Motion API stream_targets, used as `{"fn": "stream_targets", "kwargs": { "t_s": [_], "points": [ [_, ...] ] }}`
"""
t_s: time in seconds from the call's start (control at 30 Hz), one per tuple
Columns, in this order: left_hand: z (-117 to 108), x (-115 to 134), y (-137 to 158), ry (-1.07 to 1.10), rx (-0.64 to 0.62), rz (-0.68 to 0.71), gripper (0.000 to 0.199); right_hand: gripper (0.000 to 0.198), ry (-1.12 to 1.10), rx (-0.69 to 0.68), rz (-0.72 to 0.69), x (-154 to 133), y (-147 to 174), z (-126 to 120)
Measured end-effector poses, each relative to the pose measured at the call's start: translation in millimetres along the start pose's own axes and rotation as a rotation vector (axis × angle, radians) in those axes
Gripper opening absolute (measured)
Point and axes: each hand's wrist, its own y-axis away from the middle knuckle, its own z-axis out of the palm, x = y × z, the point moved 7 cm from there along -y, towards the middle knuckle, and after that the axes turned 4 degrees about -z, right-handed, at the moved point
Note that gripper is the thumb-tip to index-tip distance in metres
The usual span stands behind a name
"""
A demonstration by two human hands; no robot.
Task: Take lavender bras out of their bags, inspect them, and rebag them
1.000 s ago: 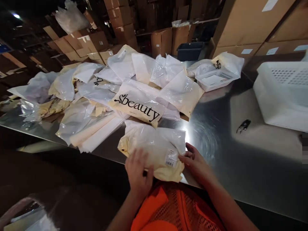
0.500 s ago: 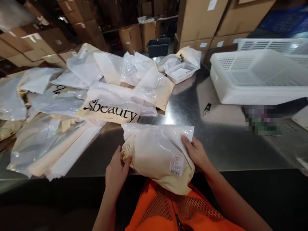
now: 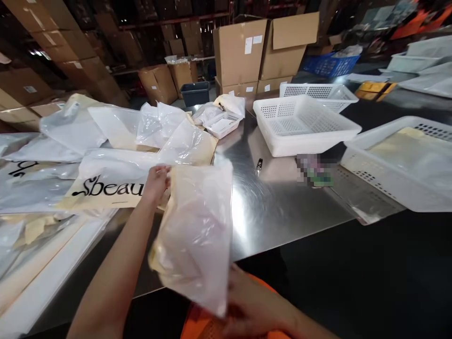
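Observation:
A packed plastic bag (image 3: 197, 221), clear over cream, is turned on end in front of me above the table edge. My left hand (image 3: 157, 184) is closed on its upper left corner. Low on the opposite side, my right hand (image 3: 247, 299) grips the bag's edge, blurred, with its fingers partly hidden. Just behind my left hand lies a cream bag with black "Sbeauty" lettering (image 3: 106, 186), part of its print covered by the hand. Several more filled plastic bags (image 3: 70, 125) are heaped at the left.
White perforated baskets (image 3: 300, 139) stand on the steel table (image 3: 261, 226); one at the right (image 3: 381, 174) contains a cream bag. A small black clip-like object (image 3: 259, 165) lies mid-table. Flat white sheets (image 3: 60, 278) are at lower left. Cardboard boxes (image 3: 240, 61) are stacked behind.
The held bag has turned from lying wide to upright, its label out of sight. My left hand has risen to its top; my right has dropped low. The view has swung right.

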Motion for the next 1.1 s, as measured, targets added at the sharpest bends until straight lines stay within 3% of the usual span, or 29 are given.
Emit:
{"fn": "stream_targets", "kwargs": {
  "t_s": [0.07, 0.1, 0.13, 0.2, 0.27, 0.3, 0.37, 0.4, 0.47, 0.53, 0.57, 0.63, 0.77, 0.87, 0.97, 1.1],
  "points": [
    [27, 27, -12, -0.016, -0.092, 0.048, 0.024, 0.029, 0.042, -0.395, -0.070, -13, 8, 21],
    [37, 39, -7, -0.026, -0.133, 0.074, 0.030, 0.026, 0.042, -0.494, -0.037, -14, 12, 19],
    [46, 48, 6, -0.048, -0.179, 0.113, 0.035, 0.024, 0.016, -0.498, 0.040, -12, 14, 10],
    [59, 59, 49, -0.125, -0.313, 0.219, 0.045, 0.026, -0.063, -0.331, 0.246, -4, 16, -23],
    [76, 58, 113, -0.448, -0.532, 0.488, 0.055, 0.033, -0.056, -0.001, 0.462, 9, 21, -66],
    [80, 48, 143, -0.617, -0.588, 0.567, 0.055, 0.036, -0.001, 0.156, 0.554, 14, 26, -85],
    [81, 13, 186, -0.963, -0.638, 0.530, 0.056, 0.041, 0.147, 0.332, 0.668, 20, 31, -109],
    [80, 3, 204, -1.042, -0.634, 0.570, 0.056, 0.041, 0.201, 0.342, 0.691, 22, 29, -113],
    [72, -1, 230, -0.991, -0.504, 0.688, 0.050, 0.037, 0.211, 0.270, 0.687, 28, 19, -105],
    [55, 5, 251, -0.720, -0.382, 0.768, 0.041, 0.033, 0.161, 0.184, 0.656, 33, 6, -90],
    [46, 4, 259, -0.572, -0.368, 0.742, 0.034, 0.032, 0.141, 0.158, 0.643, 35, 0, -83],
    [37, -8, 271, -0.347, -0.465, 0.523, 0.019, 0.033, 0.109, 0.149, 0.613, 37, -10, -74],
    [58, -70, 306, 0.037, -0.862, -0.378, 0.049, 0.037, -0.035, 0.209, 0.569, 37, -24, -67],
    [84, -97, 321, 0.500, -0.880, -0.860, 0.059, 0.041, -0.167, 0.207, 0.564, 37, -30, -62],
    [104, -106, 321, 0.751, -0.799, -1.051, 0.072, 0.039, -0.237, 0.192, 0.581, 33, -31, -56],
    [114, -99, 318, 0.726, -0.669, -0.964, 0.072, 0.038, -0.285, 0.176, 0.622, 26, -26, -47]
  ]
}}
